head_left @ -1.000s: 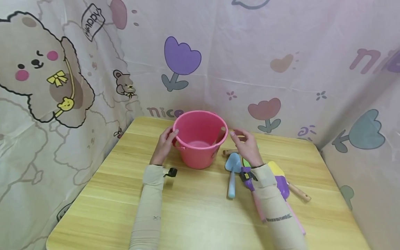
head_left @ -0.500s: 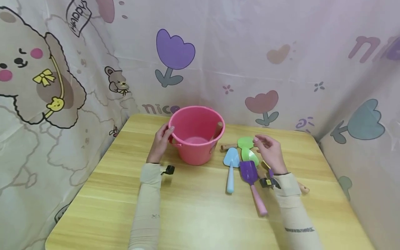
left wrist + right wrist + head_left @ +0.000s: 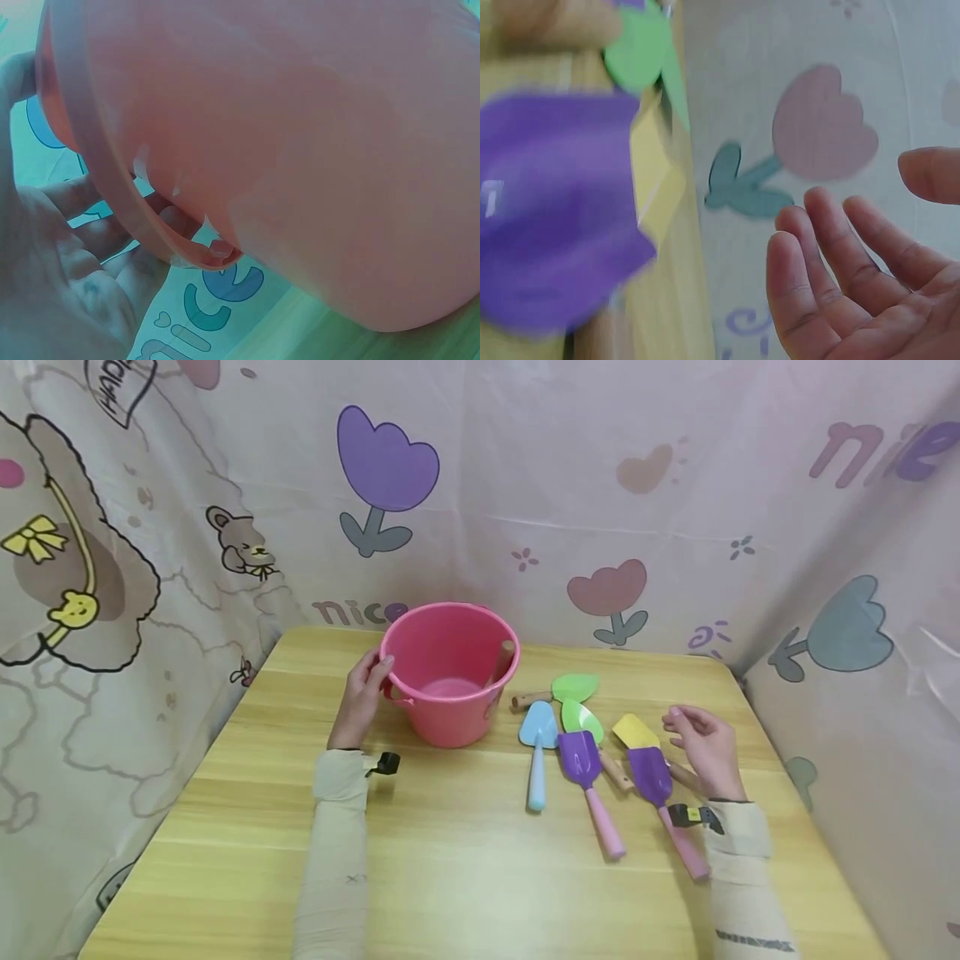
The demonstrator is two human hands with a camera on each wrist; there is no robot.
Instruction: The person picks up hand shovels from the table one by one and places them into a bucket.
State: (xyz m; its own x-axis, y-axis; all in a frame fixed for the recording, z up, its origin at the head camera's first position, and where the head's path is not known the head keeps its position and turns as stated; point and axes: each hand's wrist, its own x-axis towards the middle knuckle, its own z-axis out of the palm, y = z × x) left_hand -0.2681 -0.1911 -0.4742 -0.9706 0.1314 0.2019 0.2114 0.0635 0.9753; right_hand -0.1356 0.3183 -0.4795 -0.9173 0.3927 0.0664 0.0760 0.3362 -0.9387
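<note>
Bench (image 3: 465, 877): pale yellow wood-grain top. Just right of left grip (image 3: 358, 695): pink bucket (image 3: 450, 722), standing. Between bucket and right grip (image 3: 705, 750): light-blue trowel (image 3: 537, 768); upper green trowel (image 3: 576, 687), wooden handle; lower green trowel (image 3: 582, 720), blades meeting; purple scoop (image 3: 581, 760), pink handle. Just left of right grip: yellow trowel (image 3: 633, 732), second purple scoop (image 3: 651, 777) lying across it.

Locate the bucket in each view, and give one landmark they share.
Head: the bucket stands just left of centre, the left hand on its rim.
Left wrist: the bucket fills most of the picture, running off the top and right.
Right wrist: not in it.
Shared landmark: the table, under the bucket in the head view, at bottom right in the left wrist view, down the left side in the right wrist view.
</note>
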